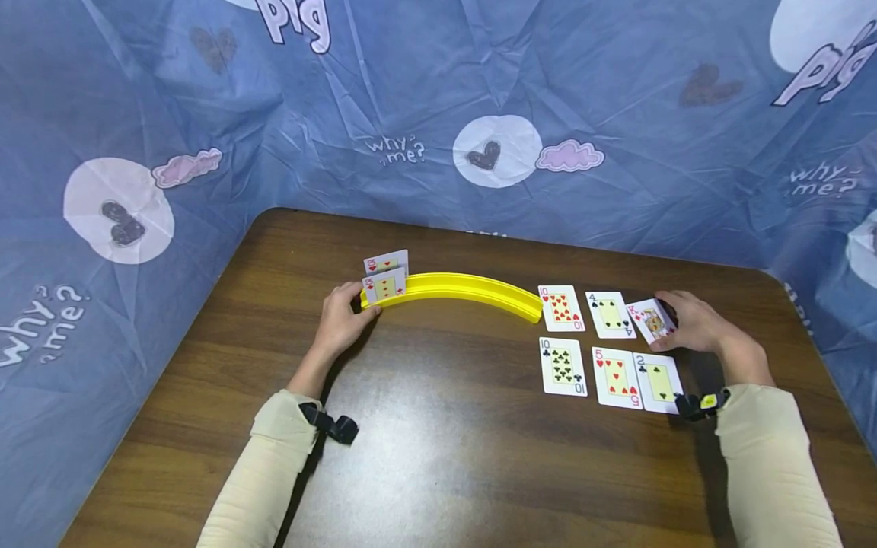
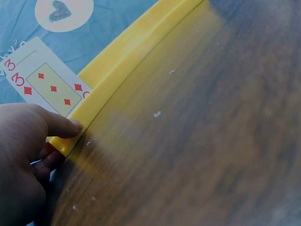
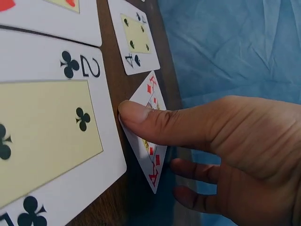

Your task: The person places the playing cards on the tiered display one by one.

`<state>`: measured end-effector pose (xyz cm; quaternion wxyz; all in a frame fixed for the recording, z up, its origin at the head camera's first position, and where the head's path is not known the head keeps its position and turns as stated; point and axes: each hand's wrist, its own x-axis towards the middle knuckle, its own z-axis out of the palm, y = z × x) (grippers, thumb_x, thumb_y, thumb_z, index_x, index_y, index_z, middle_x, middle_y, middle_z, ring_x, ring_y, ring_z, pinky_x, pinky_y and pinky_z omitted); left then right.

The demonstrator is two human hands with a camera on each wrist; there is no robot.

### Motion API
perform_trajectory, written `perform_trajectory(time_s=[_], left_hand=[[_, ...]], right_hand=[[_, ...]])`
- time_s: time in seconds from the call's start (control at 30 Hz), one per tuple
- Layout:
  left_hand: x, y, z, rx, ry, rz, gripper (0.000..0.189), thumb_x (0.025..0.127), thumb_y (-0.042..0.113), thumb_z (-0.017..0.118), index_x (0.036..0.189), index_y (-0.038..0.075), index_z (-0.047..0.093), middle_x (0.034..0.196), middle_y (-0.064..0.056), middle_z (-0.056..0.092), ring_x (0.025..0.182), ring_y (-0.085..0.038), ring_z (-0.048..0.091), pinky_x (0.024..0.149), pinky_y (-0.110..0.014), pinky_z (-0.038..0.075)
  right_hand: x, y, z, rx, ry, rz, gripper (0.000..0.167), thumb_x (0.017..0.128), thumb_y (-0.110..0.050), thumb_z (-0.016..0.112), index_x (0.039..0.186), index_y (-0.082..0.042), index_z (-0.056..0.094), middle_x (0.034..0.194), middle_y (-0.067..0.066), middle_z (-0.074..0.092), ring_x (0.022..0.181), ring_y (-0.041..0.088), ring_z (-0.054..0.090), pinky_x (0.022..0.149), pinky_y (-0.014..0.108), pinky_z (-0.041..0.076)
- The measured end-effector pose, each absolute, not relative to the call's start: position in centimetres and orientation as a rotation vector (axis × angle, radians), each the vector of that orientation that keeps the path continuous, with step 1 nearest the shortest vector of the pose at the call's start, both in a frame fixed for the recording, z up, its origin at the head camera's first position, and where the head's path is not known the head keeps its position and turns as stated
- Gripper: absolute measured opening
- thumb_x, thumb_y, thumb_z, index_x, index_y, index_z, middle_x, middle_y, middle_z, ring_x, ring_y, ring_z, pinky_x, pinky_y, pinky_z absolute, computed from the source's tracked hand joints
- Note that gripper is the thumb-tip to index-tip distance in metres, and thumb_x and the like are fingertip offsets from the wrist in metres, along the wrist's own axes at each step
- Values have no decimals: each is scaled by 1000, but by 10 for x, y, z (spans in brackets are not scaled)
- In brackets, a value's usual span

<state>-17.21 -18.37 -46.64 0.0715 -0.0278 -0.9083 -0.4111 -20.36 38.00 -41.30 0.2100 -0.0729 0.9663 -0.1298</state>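
My left hand point(image 1: 342, 318) grips the left end of a yellow curved card holder point(image 1: 473, 286), its thumb on the near side. Two playing cards stand in the holder beside that hand: the 3 of diamonds point(image 2: 53, 88) in front, and a red 3 point(image 1: 397, 259) behind it, mostly hidden in the left wrist view. At the right, my right hand point(image 1: 699, 327) pinches the king of diamonds point(image 1: 644, 318) by its edge, thumb across its face. That card is tilted, close to the 4 of spades point(image 1: 610, 314). The right index fingertip is hidden behind the card.
Face up on the brown table point(image 1: 438, 457) lie the 10 of hearts point(image 1: 562, 308), by the holder's right end, and the 10 of clubs point(image 1: 563, 367). The 5 of hearts point(image 1: 610, 369) touches the 2 of clubs point(image 1: 659, 380). A blue printed cloth point(image 1: 411, 99) hangs behind.
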Motion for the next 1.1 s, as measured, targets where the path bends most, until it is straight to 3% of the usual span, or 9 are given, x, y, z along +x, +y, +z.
perform_trajectory(time_s=[0.53, 0.8, 1.1], left_hand=[[-172, -185, -466, -111, -2713, -1236, 29, 82, 7, 76, 107, -5, 68, 105, -24, 68, 98, -38, 57, 86, -42, 40], [-171, -185, -466, -100, -2712, -1252, 30, 82, 6, 75, 108, -6, 68, 106, -24, 68, 98, -37, 56, 86, -40, 39], [-171, -184, -467, -101, -2710, -1252, 30, 82, 7, 74, 108, -6, 67, 107, -24, 68, 99, -37, 57, 88, -42, 40]], right_hand=[[-207, 372, -411, -317, 2695, -349, 100, 68, -16, 88, 146, 15, 33, 144, 41, 27, 132, 58, 33, 110, 69, 28], [-211, 369, -413, -287, 2682, -351, 103, 64, -12, 88, 146, 13, 33, 143, 38, 29, 129, 53, 35, 108, 69, 32], [-212, 370, -412, -340, 2663, -404, 101, 63, -7, 87, 146, 13, 33, 146, 38, 26, 134, 55, 28, 109, 70, 29]])
